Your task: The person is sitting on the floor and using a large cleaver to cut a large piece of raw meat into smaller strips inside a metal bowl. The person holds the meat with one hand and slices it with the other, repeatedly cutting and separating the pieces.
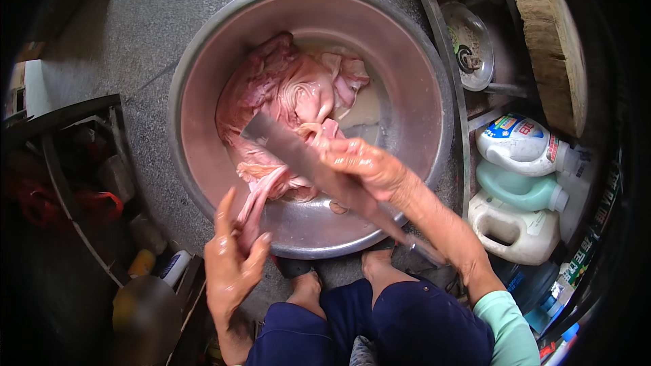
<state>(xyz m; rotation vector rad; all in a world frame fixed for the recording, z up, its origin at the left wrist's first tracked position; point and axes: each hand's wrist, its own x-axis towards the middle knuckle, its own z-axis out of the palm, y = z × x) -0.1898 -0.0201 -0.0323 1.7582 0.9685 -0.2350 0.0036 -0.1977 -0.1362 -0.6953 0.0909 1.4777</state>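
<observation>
Head view, jugs (519,190), chopping block (553,47) beside basin (203,61)

A round wooden chopping block (553,44) stands on edge at the upper right. Just left of the block hangs a small round metal lid (469,44). Below the block lie three plastic jugs: a white one with a blue label (525,144), a pale green one (519,190) beneath it, and a white handled one (513,232) lowest. Far left of the block, a dark metal rack (81,183) holds red bags (64,203) on the grey concrete floor (135,34).
</observation>
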